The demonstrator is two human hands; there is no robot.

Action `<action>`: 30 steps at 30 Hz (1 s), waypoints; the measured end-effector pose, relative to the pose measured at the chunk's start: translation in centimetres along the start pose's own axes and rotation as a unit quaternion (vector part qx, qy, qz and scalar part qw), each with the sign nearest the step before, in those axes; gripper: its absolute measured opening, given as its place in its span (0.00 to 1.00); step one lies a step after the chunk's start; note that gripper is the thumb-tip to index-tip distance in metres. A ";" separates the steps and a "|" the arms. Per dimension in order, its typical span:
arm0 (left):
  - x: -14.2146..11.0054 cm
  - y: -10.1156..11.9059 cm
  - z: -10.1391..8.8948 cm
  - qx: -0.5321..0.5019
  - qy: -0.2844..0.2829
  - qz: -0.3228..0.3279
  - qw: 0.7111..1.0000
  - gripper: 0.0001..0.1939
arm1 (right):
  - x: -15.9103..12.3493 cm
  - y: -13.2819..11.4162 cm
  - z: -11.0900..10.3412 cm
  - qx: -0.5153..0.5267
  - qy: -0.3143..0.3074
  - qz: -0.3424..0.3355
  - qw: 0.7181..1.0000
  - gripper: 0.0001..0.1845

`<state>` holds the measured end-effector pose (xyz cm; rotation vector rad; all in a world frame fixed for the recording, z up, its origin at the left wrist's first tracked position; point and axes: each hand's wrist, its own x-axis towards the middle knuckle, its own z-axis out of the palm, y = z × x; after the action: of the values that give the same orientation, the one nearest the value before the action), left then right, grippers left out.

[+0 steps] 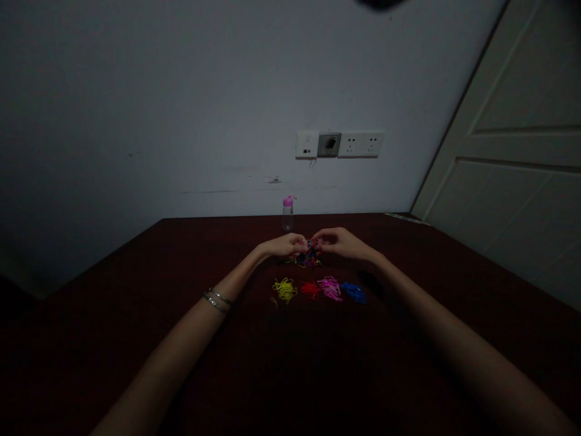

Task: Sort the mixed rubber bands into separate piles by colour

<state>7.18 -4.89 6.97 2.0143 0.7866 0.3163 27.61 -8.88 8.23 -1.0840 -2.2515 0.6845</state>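
My left hand (pixel 288 244) and my right hand (pixel 341 243) meet over a mixed heap of small coloured rubber bands (pixel 310 259). The fingers of both hands are closed on a clump of these bands, lifted a little above the rest. Nearer to me lie separate piles in a row: yellow rubber bands (pixel 285 290), red rubber bands (pixel 310 289), pink rubber bands (pixel 330 289) and blue rubber bands (pixel 354 292). The red and pink piles touch at their edges. Dim light hides which single bands the fingertips pinch.
A clear bottle with a pink lid (pixel 288 213) stands behind my left hand, close to the wall. The dark red-brown table (pixel 204 242) reaches back to that wall. Wall sockets (pixel 361 145) are above it, and a white panelled door (pixel 508 151) is at the right.
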 end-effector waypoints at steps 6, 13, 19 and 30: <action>0.1 0.1 0.4 -0.004 -0.009 -0.019 1.000 0.09 | 0.1 -0.3 0.2 0.004 -0.001 -0.025 1.000 0.11; 0.4 -0.3 0.4 0.003 -0.006 0.002 1.000 0.10 | 0.2 0.2 0.3 -0.032 0.002 -0.028 0.999 0.12; 0.5 -0.5 0.1 -0.004 0.051 0.021 0.998 0.07 | 0.0 0.6 -1.7 -0.057 0.000 0.008 0.998 0.12; 1.3 -1.8 0.2 0.037 0.054 0.043 0.997 0.10 | -1.8 1.5 -5.1 -0.010 -0.244 0.168 0.955 0.12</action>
<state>7.49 -3.50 5.25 2.1180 0.7907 0.4546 32.73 -8.42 10.54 -1.4541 -2.4988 1.1808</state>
